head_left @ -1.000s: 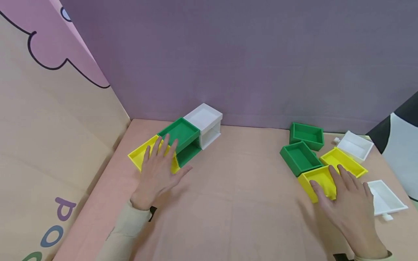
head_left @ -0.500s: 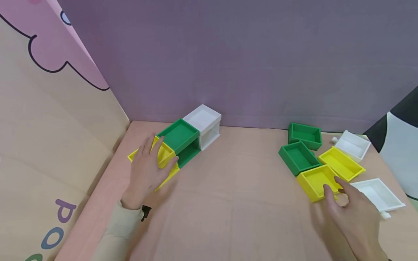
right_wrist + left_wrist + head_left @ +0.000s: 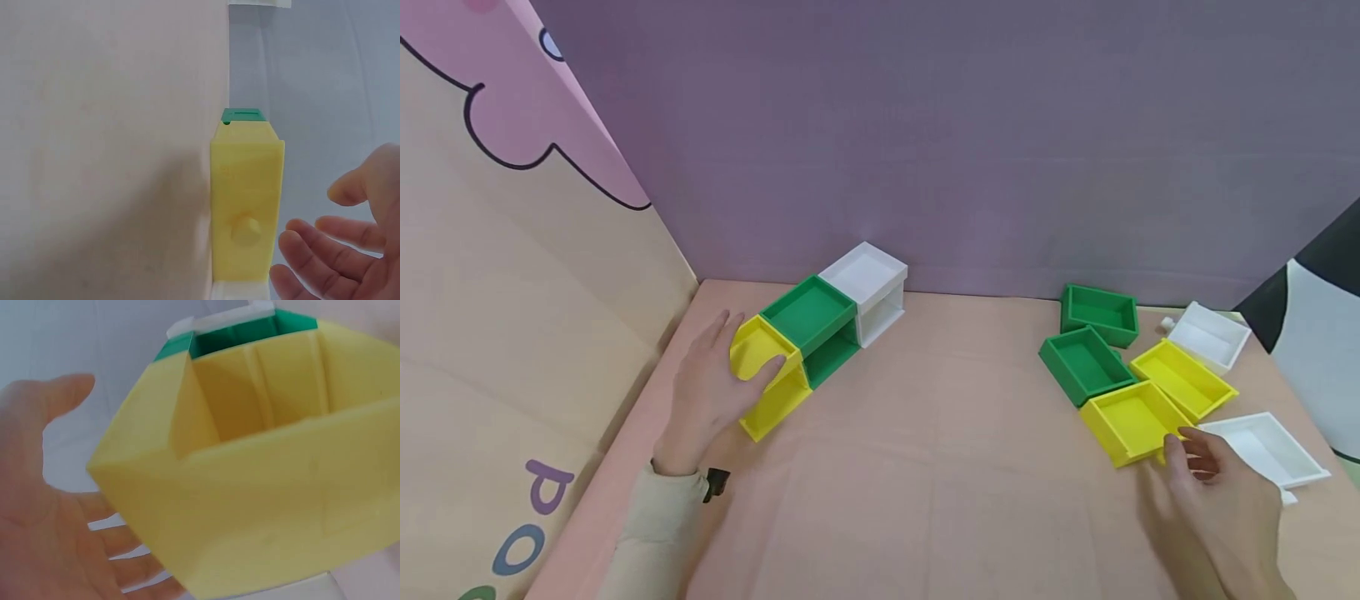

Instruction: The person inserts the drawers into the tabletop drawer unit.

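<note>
At left, my left hand is beside the yellow housing, its fingers straight and thumb spread near the top edge. In the left wrist view the fingers of this hand pass behind the yellow housing while the thumb stands off it; contact cannot be told. My right hand hovers loosely curved by the knob end of a yellow drawer. The right wrist view has this hand apart from the knob, nothing between thumb and fingers.
A green housing and a white housing continue the row toward the purple wall. Around the right hand lie another yellow drawer, two green drawers and two white drawers on the pink cloth.
My left hand has slid left off the yellow housing, uncovering more of it. From above the yellow drawer, my right hand has drawn back toward its knob end, fingers more curved.
</note>
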`<action>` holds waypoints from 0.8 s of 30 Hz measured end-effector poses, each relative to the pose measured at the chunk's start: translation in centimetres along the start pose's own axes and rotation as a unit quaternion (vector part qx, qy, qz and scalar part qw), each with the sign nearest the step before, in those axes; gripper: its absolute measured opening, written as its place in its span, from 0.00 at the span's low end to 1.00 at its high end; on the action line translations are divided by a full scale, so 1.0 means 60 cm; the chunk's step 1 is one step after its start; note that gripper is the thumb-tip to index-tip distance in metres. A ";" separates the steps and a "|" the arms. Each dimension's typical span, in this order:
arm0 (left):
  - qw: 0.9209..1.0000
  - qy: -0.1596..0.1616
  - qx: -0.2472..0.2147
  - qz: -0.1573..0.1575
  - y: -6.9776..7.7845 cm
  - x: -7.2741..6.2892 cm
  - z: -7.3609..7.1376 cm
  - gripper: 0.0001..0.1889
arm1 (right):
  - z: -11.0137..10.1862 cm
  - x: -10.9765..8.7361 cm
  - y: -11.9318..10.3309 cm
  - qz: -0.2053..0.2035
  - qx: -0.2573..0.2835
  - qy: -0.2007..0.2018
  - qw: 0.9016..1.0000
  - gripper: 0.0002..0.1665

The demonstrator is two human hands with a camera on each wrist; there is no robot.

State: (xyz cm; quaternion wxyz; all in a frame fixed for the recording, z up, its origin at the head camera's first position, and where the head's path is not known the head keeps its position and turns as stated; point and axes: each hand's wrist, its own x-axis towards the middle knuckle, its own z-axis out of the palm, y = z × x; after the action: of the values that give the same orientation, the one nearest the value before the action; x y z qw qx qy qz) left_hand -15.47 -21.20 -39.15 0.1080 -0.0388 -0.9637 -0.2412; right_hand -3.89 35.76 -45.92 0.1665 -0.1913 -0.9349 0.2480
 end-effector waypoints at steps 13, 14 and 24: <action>1.000 -0.014 -0.013 0.012 -0.049 -0.011 -0.003 0.50 | 0.006 0.011 0.013 0.090 0.008 -0.100 0.991 0.36; 1.000 -0.013 -0.016 0.016 -0.053 -0.014 -0.001 0.49 | 0.006 0.012 0.015 0.098 0.010 -0.108 0.989 0.36; 0.999 -0.027 -0.034 0.013 -0.070 -0.025 -0.002 0.44 | 0.011 0.022 0.029 0.165 0.014 -0.158 0.973 0.41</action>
State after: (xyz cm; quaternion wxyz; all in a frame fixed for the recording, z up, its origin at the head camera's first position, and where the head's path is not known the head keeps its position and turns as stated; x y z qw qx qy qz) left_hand -14.52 -25.00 -41.31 0.0837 -0.0618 -0.9569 -0.2712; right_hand -4.87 37.47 -47.11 -0.0244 -0.2993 -0.9014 0.3120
